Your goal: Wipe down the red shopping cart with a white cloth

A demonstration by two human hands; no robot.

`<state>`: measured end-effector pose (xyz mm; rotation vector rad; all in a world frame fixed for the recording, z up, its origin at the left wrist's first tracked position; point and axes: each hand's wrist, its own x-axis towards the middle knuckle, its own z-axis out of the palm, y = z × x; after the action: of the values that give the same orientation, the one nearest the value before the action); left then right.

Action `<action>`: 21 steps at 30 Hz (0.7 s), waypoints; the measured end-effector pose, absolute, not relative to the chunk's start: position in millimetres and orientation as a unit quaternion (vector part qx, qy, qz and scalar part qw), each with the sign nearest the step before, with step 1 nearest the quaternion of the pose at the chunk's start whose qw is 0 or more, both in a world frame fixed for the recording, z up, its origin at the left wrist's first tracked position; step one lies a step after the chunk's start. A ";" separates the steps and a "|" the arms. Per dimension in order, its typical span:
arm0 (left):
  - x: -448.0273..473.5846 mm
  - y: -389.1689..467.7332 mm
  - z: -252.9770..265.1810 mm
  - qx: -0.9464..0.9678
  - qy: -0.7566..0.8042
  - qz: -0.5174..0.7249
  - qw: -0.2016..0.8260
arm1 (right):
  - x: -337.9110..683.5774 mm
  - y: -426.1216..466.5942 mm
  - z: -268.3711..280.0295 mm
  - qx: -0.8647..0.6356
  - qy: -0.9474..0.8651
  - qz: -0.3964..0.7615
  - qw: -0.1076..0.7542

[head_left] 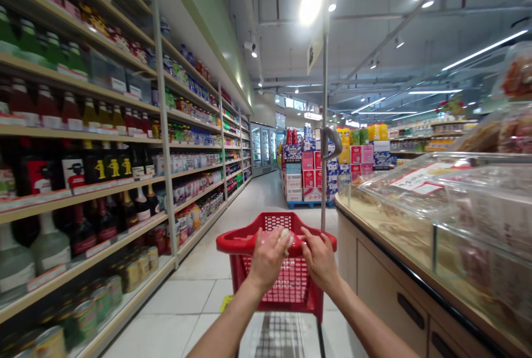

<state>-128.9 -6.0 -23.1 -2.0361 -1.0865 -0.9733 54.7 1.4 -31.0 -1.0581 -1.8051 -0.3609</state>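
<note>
Cart [286,286]: we're resting our open right hand [319,258] there, left hand [268,258] pinching pale wad [285,239].
Desk [380,280]: if we're veering right, we're risking scrapes.

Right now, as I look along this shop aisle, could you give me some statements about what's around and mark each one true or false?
1. The left hand and right hand are at the handle end of a red cart. True.
2. Both hands are gloved. False: they are bare.
3. A small whitish item shows at the left hand. True, though what it is cannot be told.
4. Everything ahead is stacked straight on the floor. False: the stacked boxes stand on a blue pallet.
5. Bottles stand on the shelves at the left. True.
</note>
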 end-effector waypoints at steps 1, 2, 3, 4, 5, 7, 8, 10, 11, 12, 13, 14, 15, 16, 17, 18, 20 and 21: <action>-138.5 -5.4 -23.0 -0.765 -0.427 -0.369 0.310 | 57.2 1.3 -31.7 -0.430 -0.744 -0.156 0.488; -151.7 -4.9 -23.0 -0.750 -0.453 -0.372 0.306 | 59.1 1.0 -32.2 -0.429 -0.742 -0.161 0.490; -164.9 -4.8 -23.2 -0.726 -0.487 -0.377 0.306 | 59.9 0.5 -32.5 -0.432 -0.738 -0.162 0.492; -174.6 -5.0 -23.3 -0.700 -0.518 -0.385 0.306 | 59.6 -0.1 -32.7 -0.438 -0.734 -0.159 0.495; -177.9 -5.5 -23.3 -0.685 -0.535 -0.388 0.305 | 58.4 -0.7 -32.7 -0.445 -0.729 -0.154 0.497; -162.9 -6.9 -22.8 -0.701 -0.521 -0.386 0.298 | 54.9 -1.6 -32.1 -0.454 -0.725 -0.140 0.499; -147.5 -7.5 -22.2 -0.727 -0.493 -0.378 0.293 | 53.5 -1.8 -31.6 -0.453 -0.727 -0.134 0.499; -116.4 -7.9 -19.4 -0.764 -0.447 -0.368 0.286 | 53.1 -1.7 -30.2 -0.441 -0.734 -0.123 0.502; -107.5 -7.8 -17.3 -0.775 -0.434 -0.363 0.282 | 54.2 -1.5 -29.3 -0.435 -0.737 -0.114 0.505; -106.0 -7.6 -14.8 -0.781 -0.431 -0.357 0.278 | 56.1 -1.2 -28.5 -0.432 -0.738 -0.100 0.508; -112.3 -7.3 -12.0 -0.781 -0.440 -0.349 0.272 | 58.5 -1.0 -27.7 -0.433 -0.736 -0.083 0.514; -125.3 -7.0 -9.1 -0.775 -0.460 -0.342 0.264 | 61.4 -0.6 -27.0 -0.435 -0.733 -0.063 0.519; -143.0 -6.8 -6.1 -0.765 -0.490 -0.333 0.254 | 64.5 -0.1 -26.5 -0.436 -0.731 -0.041 0.523; -162.3 -6.6 -3.1 -0.743 -0.531 -0.329 0.238 | 67.9 0.7 -26.2 -0.437 -0.729 -0.020 0.526; -180.3 -6.3 -0.3 -0.724 -0.569 -0.324 0.219 | 71.5 1.9 -25.8 -0.437 -0.729 -0.004 0.527; -194.5 -5.8 2.0 -0.719 -0.589 -0.311 0.197 | 75.3 3.7 -25.3 -0.438 -0.728 0.004 0.527; -205.8 -3.5 4.2 -0.741 -0.586 -0.285 0.163 | 83.4 8.7 -23.3 -0.442 -0.731 0.001 0.520; -202.8 -1.8 3.9 -0.752 -0.574 -0.282 0.158 | 87.4 11.6 -21.3 -0.450 -0.734 -0.008 0.509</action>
<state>-202.8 -1.8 3.9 -2.1510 -1.6426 -0.8055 87.4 11.6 -21.3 -1.0839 -1.7685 -0.0195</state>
